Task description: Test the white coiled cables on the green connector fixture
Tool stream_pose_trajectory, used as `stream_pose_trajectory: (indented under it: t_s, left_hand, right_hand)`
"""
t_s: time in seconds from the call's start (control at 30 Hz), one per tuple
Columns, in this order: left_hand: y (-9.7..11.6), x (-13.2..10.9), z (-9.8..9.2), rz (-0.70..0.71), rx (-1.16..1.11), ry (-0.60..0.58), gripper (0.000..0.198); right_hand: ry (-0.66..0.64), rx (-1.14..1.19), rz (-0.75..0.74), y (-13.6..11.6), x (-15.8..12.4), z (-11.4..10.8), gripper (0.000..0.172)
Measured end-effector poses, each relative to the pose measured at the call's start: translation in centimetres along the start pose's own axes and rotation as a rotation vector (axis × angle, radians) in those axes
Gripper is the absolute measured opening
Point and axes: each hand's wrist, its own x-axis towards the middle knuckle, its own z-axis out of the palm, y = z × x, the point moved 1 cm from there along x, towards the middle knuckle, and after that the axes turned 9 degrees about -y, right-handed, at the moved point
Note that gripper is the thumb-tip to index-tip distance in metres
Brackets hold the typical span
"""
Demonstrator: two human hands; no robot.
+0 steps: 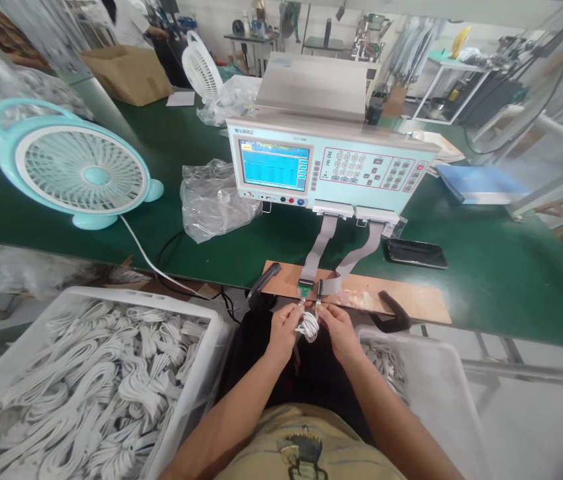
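A coiled white cable (307,327) hangs between my two hands at the bench's front edge. My left hand (285,327) pinches one end of it, close against a small green circuit board (304,291). My right hand (337,327) is closed on the other end, beside the dark connector (320,288) of the second ribbon. Two grey ribbon cables (318,248) run from these connectors up to the cable tester (331,160), whose screen is lit blue. Whether the plugs are fully seated I cannot tell. A wooden board (421,300) lies under the connectors.
To my left a white bin (201,313) holds many bundled white cables; a second white bin (441,373) stands at right with a few bundles. On the green bench are a fan (86,173), a plastic bag (216,200), a phone (416,253) and a blue folder (481,182).
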Motion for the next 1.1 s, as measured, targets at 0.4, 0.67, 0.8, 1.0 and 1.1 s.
stream_pose_trajectory:
  t_s: [0.4,0.67,0.8,1.0,1.1]
  left_hand:
    - [-0.4,0.2,0.2,0.009,-0.005,0.057,0.029]
    - [-0.5,0.1,0.0,0.033,0.053,0.009,0.025]
    - [-0.6,0.2,0.1,0.029,0.053,0.011,0.025]
    - [-1.2,-0.1,0.5,-0.018,0.024,0.072,0.028]
    - [-1.7,0.2,0.3,-0.026,0.070,0.084,0.031]
  right_hand:
    - [-0.011,-0.033,0.011,-0.1,0.0,-0.1,0.023]
    - [-0.026,-0.026,0.013,-0.4,0.1,-0.2,0.021]
    - [-0.048,-0.014,0.009,-0.3,0.2,-0.3,0.019]
    - [-0.064,-0.023,0.009,0.0,0.1,-0.4,0.023]
    - [-0.057,-0.022,0.009,0.2,0.2,-0.5,0.024]
